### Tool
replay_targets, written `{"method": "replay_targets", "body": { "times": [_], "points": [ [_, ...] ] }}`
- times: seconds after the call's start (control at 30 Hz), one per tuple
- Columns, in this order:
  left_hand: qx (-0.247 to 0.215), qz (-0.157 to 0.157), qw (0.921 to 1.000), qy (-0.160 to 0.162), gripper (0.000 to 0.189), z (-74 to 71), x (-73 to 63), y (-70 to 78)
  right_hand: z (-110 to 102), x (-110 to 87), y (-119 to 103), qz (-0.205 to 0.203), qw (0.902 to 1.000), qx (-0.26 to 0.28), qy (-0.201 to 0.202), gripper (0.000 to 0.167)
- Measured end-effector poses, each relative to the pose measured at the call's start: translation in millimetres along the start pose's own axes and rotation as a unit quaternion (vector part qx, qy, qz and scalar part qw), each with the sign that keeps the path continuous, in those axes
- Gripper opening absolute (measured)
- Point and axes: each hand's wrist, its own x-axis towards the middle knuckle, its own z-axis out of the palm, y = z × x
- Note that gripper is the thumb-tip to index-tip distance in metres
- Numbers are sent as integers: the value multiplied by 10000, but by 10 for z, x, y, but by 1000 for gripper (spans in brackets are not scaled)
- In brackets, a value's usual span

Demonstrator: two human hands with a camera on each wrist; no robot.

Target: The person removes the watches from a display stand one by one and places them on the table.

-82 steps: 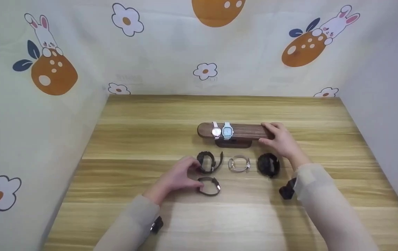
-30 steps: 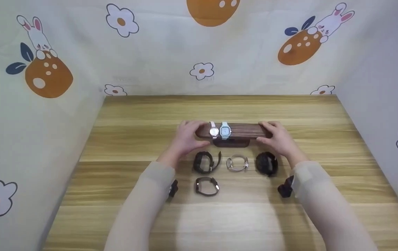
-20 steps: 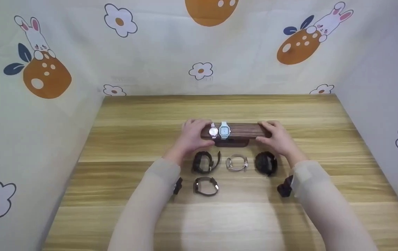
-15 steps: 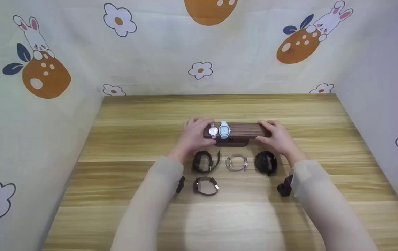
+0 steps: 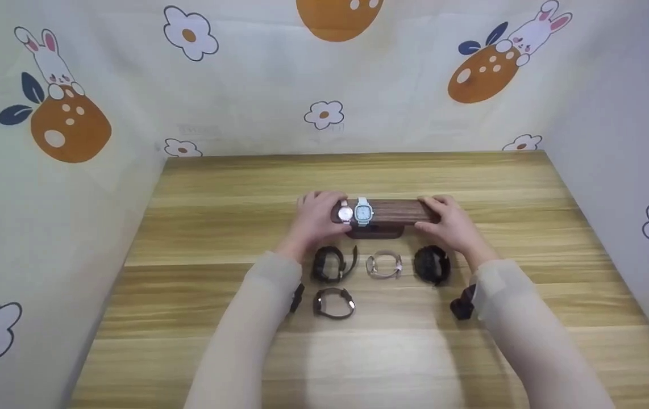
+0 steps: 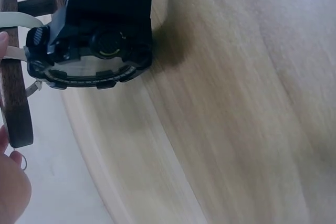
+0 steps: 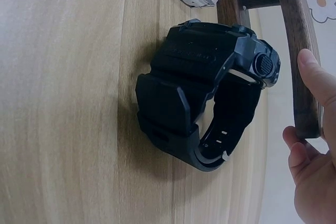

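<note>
A dark brown wooden watch stand on a low base carries a small white-strapped watch and a pale blue square watch towards its left end. My left hand grips that left end, thumb at the front and fingers behind. At the right end, my right hand holds the bar the same way; in the right wrist view its thumb presses on the wood. In front of the stand lie a black watch, a pinkish-strapped watch and a chunky black watch.
A thin dark-strapped watch lies nearer to me, below the left black one. Black wrist devices show beside both sleeves. Patterned cloth walls enclose the wood-grain table at the back and sides.
My left hand has left the black and thin dark watches, reached up to the stand's left end and slid slightly right onto it. The right hand has kept its hold.
</note>
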Motion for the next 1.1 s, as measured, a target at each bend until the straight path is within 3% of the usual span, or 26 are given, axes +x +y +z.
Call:
{"method": "replay_targets", "body": {
  "times": [0.33, 0.57, 0.87, 1.1],
  "points": [
    [178, -25, 9998, 40, 68, 11, -2, -6, 8, 2, -2, -4, 10000, -20, 23, 63],
    [684, 251, 9972, 143, 62, -30, -16, -58, 13, -2, 13, -65, 10000, -53, 28, 63],
    [551, 96, 9984, -21, 65, -103, -48, -160, 6, 3, -3, -25, 10000, -3, -30, 63],
    [430, 176, 9989, 24, 61, -171, -93, -228, -7, 2, 0, -6, 10000, -18, -62, 63]
  ]
}}
